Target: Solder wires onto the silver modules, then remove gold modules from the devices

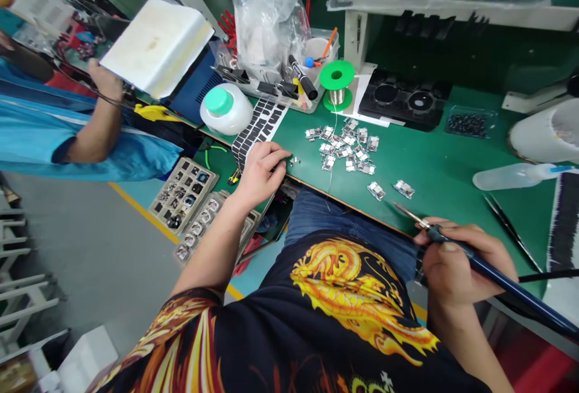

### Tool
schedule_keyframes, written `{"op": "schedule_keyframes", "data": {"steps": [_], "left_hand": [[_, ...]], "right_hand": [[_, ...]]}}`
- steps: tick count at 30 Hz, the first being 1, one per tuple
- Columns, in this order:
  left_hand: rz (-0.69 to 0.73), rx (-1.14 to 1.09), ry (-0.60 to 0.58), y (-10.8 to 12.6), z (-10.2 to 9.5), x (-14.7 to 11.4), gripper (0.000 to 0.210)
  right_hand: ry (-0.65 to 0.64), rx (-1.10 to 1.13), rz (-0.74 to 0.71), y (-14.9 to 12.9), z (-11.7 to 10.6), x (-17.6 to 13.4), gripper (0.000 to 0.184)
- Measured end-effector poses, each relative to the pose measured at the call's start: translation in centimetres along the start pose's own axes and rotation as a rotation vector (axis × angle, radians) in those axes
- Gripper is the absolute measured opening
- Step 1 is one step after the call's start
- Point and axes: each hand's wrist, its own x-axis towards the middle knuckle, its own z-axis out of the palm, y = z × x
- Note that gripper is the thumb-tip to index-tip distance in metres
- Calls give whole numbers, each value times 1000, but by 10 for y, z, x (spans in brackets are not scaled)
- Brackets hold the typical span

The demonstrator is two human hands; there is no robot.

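My right hand (465, 260) is wrapped round the dark blue handle of a soldering iron (484, 269), its metal tip pointing left over the green work table (434, 158). My left hand (262, 173) rests at the table's front edge, its fingers stretched towards a few tiny metal parts (295, 161). It appears to hold nothing. Two small silver-and-clear components (376, 190) lie close to the iron's tip. Farther back is a cluster of similar components (346, 146). A strand of solder wire runs from a green spool (337, 82) down past the cluster to the front edge.
A white bottle with a green cap (226, 108) stands left, beside a sheet of black labels (260, 128). Tweezers (511, 230) and a squeeze bottle (511, 176) lie right. Part trays (183, 194) sit lower left. A co-worker's blue sleeve (85, 131) shows at far left.
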Motion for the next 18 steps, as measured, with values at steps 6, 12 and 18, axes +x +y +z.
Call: {"op": "schedule_keyframes", "data": {"steps": [6,12,18], "left_hand": [[-38,-20,95,-3,2,1,27],[107,-42,221,30,-1,-4,20],[529,13,-69,59,7,-22,45]], "right_hand": [[-12,3,6,1,3,1,16],[-23,-88,-75,-15,-7,-1,12],[259,-382,-328,-40,-44,27,10]]}}
